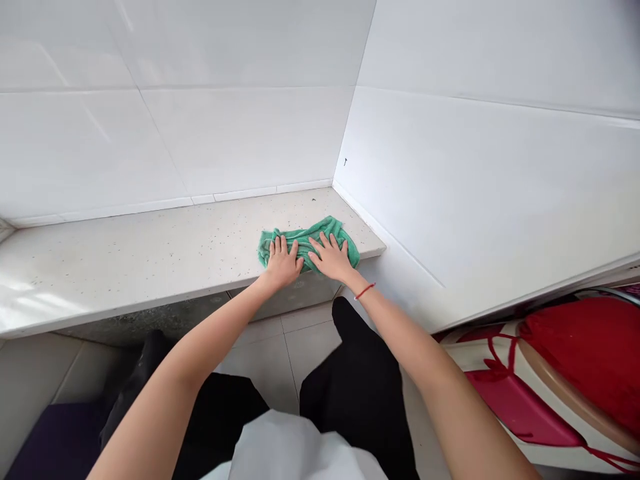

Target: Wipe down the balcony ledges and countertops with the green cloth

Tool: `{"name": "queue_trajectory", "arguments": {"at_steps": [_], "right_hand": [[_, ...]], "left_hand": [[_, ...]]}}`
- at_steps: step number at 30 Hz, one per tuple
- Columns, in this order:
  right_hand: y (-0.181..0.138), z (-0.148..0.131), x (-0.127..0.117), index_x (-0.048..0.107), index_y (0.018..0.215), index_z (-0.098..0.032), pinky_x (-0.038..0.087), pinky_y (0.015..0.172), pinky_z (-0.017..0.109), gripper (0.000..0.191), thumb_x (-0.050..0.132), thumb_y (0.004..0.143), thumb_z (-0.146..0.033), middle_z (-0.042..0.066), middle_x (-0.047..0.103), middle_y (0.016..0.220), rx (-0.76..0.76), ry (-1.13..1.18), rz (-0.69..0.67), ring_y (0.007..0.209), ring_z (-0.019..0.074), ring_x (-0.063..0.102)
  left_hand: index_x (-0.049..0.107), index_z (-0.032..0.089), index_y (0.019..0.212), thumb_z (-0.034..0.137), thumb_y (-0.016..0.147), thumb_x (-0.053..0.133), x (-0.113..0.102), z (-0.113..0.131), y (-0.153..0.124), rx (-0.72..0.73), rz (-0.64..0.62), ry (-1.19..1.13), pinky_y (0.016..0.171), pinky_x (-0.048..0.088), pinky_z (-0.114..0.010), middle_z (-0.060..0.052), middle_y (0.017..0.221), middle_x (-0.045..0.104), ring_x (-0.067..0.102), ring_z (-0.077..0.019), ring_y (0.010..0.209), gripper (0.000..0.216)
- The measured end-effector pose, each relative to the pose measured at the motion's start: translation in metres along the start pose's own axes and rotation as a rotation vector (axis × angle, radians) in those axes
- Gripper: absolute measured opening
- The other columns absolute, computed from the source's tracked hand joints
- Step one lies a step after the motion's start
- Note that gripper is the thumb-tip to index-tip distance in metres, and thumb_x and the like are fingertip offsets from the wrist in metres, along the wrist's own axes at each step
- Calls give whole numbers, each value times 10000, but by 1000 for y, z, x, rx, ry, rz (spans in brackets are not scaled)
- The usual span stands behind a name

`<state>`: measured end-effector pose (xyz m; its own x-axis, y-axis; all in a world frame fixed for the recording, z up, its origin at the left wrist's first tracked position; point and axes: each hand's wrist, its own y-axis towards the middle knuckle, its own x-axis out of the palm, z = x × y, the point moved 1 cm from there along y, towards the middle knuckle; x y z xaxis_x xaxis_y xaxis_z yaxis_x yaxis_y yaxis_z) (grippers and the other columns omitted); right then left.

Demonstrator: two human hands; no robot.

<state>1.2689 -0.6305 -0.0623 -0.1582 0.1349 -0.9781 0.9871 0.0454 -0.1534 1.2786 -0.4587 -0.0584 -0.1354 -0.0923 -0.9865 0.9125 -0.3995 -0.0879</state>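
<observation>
A green cloth (303, 243) lies directly beneath both hands, spread on the bench (150, 250). Its long axis runs from side to side, from just left of the left hand (284, 262) to just beyond the right hand (333, 259), roughly along the line of the bench. Neither hand has to reach for it: each rests palm down on its own half, the fingers spread and laid over the folds rather than curled around them. The hands are side by side with a narrow gap between, thumbs turned toward each other but not touching.

The cloth's near edge comes up to the front lip of the bench, close to the heels of the hands; ahead of the fingertips, the speckled top carries on to the back wall (240, 140). The right hand is nearer the side wall (480, 187) and the bench's short end, while the longer stretch runs off to the left of the left hand.
</observation>
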Motion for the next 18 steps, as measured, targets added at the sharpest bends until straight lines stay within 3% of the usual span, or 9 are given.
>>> {"name": "queue_trajectory", "arguments": {"at_steps": [3,5,13,15,18], "right_hand": [[17,11,-1,170,1796,-359,92,1321,801,811,231,1091,-754,25,-61,1839,-6,2,-41,1711,422,-43],[44,22,-10,183,1794,-356,104,1306,820,816,243,1088,-760,30,-69,1840,2,-1,-68,1711,424,-45],[209,78,-52,345,1730,-229,167,1323,767,676,266,1112,-493,139,109,1835,64,73,63,1710,387,97],[240,91,-56,393,1683,-180,182,1340,723,648,258,1101,-432,168,163,1817,70,85,103,1700,372,141],[276,106,-58,439,1605,-122,218,1350,646,607,264,1086,-383,207,239,1766,78,86,144,1653,362,257]], "left_hand": [[238,250,1783,563,1112,236,5,-7,15,53,-4,35,1375,160,-623,-147,1835,145,124,-430,1701,740],[258,304,1777,568,1111,217,5,-8,43,88,-5,48,1374,184,-604,-109,1835,183,164,-405,1700,717],[327,169,1753,416,1090,191,-17,0,234,170,94,67,1379,220,-468,-108,1808,283,274,-303,1669,721],[327,176,1753,405,1086,182,-21,1,272,185,83,54,1373,238,-475,-86,1818,263,267,-305,1674,720],[349,167,1741,364,1080,180,-25,0,307,220,91,47,1374,231,-468,-80,1818,264,274,-294,1672,710]]}}
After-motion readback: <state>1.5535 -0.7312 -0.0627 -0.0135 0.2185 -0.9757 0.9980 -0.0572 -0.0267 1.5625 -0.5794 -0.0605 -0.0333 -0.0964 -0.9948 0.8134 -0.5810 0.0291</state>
